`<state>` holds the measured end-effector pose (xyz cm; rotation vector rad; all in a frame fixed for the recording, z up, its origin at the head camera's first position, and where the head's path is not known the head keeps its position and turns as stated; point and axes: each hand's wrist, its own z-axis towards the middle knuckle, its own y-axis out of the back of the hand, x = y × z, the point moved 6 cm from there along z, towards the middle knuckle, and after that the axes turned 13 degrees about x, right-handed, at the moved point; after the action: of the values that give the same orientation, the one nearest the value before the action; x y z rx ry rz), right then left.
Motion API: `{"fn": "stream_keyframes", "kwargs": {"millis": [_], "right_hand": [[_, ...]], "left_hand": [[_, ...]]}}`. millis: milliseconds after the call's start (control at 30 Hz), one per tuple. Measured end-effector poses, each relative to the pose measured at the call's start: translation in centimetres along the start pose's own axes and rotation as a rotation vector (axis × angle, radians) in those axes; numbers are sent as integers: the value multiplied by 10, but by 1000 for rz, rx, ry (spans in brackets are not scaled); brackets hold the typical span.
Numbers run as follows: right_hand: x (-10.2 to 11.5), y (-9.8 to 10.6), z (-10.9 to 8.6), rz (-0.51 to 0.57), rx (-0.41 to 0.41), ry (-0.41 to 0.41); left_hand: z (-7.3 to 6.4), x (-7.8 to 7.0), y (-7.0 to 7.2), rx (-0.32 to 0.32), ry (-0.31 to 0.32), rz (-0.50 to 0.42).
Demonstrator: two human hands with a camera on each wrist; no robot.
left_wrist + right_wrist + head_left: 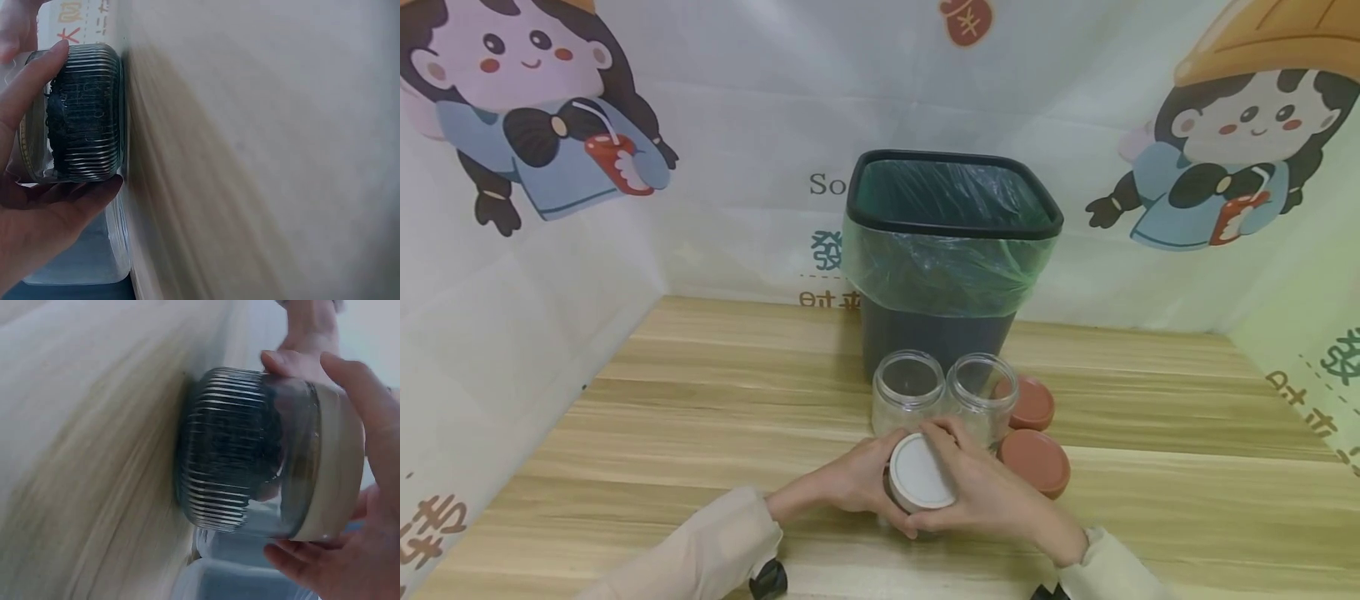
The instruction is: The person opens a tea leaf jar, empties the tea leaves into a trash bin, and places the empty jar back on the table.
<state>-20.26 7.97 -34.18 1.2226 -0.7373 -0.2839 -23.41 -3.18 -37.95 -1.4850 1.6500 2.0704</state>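
Observation:
A ribbed glass jar (231, 450) with dark contents stands on the table between my two hands, capped by a white lid (920, 472). My left hand (859, 479) holds the jar from the left; in the left wrist view its thumb and fingers span the glass body. From the right, my right hand (981, 490) grips around the lid, its fingers curved over the rim. Just beyond the hands are two clear lidless jars (910, 400) (983, 400), side by side. Two reddish lids (1035, 463) (1033, 404) lie to their right.
Behind the jars stands a dark trash bin (936, 337) lined with a green plastic bag (947, 271). The wood-grain table (722, 400) extends to both sides. Printed cloth walls (737, 142) enclose the back and sides.

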Motion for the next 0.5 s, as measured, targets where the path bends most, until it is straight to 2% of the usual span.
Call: {"fn": "stream_keyframes", "kwargs": {"millis": [133,233,333,500], "right_hand": [[3,0,0,-118,-103,-21],[5,-1,1,-168,-136,-13],[5,0,1,-163,-116,-14],[2,-1,1,-77,-35,-29]], "left_hand": [[0,0,0,-20,-8,25],[0,0,0,-24,-13,37],[0,-1,0,-19,-17,36],[-1,-1,0,-16,-18,35]]}}
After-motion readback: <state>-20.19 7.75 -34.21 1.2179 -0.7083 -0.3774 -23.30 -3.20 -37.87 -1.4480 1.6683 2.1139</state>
